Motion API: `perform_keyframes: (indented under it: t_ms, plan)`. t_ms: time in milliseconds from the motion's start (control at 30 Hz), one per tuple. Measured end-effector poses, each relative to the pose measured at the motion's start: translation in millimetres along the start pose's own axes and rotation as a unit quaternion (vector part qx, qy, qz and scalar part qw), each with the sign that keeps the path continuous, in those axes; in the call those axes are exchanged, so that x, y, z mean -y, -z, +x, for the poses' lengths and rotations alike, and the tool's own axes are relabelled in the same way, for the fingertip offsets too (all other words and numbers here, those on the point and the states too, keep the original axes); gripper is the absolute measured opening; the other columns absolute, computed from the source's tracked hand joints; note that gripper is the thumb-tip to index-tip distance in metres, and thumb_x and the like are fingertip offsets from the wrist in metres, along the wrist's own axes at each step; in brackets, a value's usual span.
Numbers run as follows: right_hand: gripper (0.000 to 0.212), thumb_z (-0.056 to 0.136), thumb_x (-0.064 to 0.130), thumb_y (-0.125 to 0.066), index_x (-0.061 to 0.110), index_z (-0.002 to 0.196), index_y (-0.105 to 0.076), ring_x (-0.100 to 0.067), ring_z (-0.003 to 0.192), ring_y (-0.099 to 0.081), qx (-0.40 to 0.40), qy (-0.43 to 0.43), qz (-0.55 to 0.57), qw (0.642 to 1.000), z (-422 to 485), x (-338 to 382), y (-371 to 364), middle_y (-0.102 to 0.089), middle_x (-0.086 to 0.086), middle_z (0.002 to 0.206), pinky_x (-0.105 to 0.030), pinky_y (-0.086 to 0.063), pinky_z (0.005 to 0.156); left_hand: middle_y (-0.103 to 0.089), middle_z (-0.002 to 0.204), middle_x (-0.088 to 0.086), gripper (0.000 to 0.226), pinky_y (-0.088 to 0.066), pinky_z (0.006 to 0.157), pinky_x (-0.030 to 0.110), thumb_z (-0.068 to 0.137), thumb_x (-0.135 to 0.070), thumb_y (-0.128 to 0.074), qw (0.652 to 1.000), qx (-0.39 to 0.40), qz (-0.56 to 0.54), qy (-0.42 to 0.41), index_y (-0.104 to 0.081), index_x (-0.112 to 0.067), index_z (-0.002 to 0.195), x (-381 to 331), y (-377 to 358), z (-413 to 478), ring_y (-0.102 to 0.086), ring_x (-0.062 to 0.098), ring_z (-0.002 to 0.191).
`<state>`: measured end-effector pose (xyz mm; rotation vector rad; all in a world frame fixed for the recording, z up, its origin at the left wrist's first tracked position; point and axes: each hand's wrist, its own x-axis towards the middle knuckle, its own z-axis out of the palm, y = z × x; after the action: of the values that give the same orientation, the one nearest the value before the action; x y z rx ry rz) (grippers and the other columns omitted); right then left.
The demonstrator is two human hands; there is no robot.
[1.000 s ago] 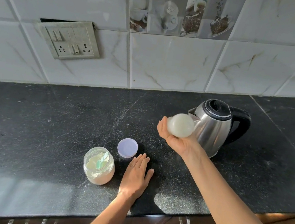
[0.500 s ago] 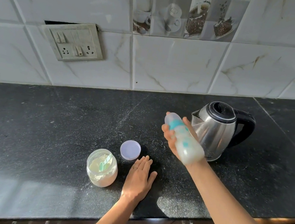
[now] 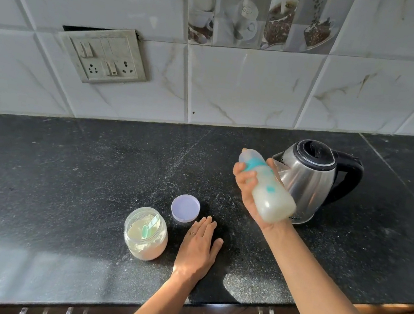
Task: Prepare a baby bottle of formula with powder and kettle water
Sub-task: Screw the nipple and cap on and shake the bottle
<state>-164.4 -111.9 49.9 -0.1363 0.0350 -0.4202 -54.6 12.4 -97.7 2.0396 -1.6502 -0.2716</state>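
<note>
We see the right hand (image 3: 248,193) grasping the baby bottle (image 3: 275,202), fingers curled round its upper body near the teal collar; the bottle is in the air above the black counter (image 3: 64,176), tilted, its capped teat end pointing to ten o'clock and its base to four o'clock; a milky liquid fills the lower part. Just behind the bottle, at two o'clock from it, stands the steel kettle (image 3: 310,187), upright, with its black handle turned to three o'clock and its spout partly hidden by the bottle.

We find the left hand (image 3: 198,248) released and holding nothing; it lies palm down on the counter with straight fingers close together, a ring on one finger; the fingertips point to twelve o'clock. At eleven o'clock from that hand, near the fingertips but apart from them, a lilac lid (image 3: 185,208) lies flat. At nine o'clock from the hand, just beside it, stands the open powder jar (image 3: 145,238); a green scoop (image 3: 149,227) rests in the pale powder inside. On the tiled wall, at ten o'clock from the jar, we note a switch plate (image 3: 103,55).
</note>
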Motion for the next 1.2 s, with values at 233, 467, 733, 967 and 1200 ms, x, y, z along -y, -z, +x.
perform_keyframes:
  t_ms: [233, 467, 733, 967, 1200]
  plan:
    - [0.045, 0.086, 0.022, -0.066, -0.007, 0.117, -0.050, -0.037, 0.082, -0.064, -0.029, 0.106, 0.099, 0.989, -1.6, -2.1, -7.9, -0.057, -0.026, 0.104, -0.045, -0.058, 0.069, -0.037, 0.150, 0.002, 0.063, 0.000, 0.114, 0.020, 0.093, -0.052, -0.021, 1.000, -0.001, 0.002, -0.002, -0.045, -0.015, 0.138, 0.7, -2.2, 0.3, -0.024, 0.013, 0.142]
    - [0.054, 0.080, 0.023, -0.075, -0.007, 0.117, -0.049, -0.036, 0.080, -0.066, -0.050, 0.081, 0.067, 0.993, -4.1, -3.3, -13.4, -0.060, -0.025, 0.102, -0.045, -0.058, 0.066, -0.035, 0.152, 0.000, 0.065, 0.003, 0.114, 0.019, 0.093, -0.053, -0.018, 1.000, 0.000, 0.005, -0.005, -0.042, -0.015, 0.140, 1.7, -3.4, -0.1, -0.021, 0.012, 0.143]
    - [0.050, 0.084, 0.028, -0.068, -0.002, 0.122, -0.052, -0.033, 0.080, -0.066, -0.058, 0.064, 0.008, 0.996, -1.0, 1.5, -13.2, -0.061, -0.024, 0.105, -0.044, -0.058, 0.066, -0.040, 0.148, 0.003, 0.067, 0.004, 0.113, 0.018, 0.095, -0.056, -0.018, 1.000, -0.003, -0.002, -0.007, -0.047, -0.012, 0.137, 0.7, -2.0, -0.7, -0.027, 0.015, 0.141]
    - [0.051, 0.083, 0.030, -0.068, 0.006, 0.124, -0.050, -0.029, 0.077, -0.067, -0.103, 0.079, -0.064, 0.990, 2.2, 14.3, -5.3, -0.062, -0.019, 0.102, -0.041, -0.059, 0.063, -0.039, 0.149, 0.003, 0.060, -0.001, 0.115, 0.022, 0.095, -0.049, -0.024, 1.000, -0.006, 0.003, -0.008, -0.046, -0.013, 0.138, 2.1, -2.2, -0.4, -0.025, 0.014, 0.142]
    - [0.045, 0.083, 0.032, -0.068, 0.010, 0.121, -0.059, -0.025, 0.073, -0.065, -0.095, 0.077, -0.135, 0.983, -2.5, 6.9, 9.4, -0.062, -0.017, 0.101, -0.035, -0.058, 0.062, -0.038, 0.150, 0.004, 0.063, -0.003, 0.116, 0.022, 0.094, -0.051, -0.022, 1.000, -0.004, -0.003, -0.009, -0.045, -0.013, 0.138, 2.8, -3.0, -0.1, -0.025, 0.015, 0.142]
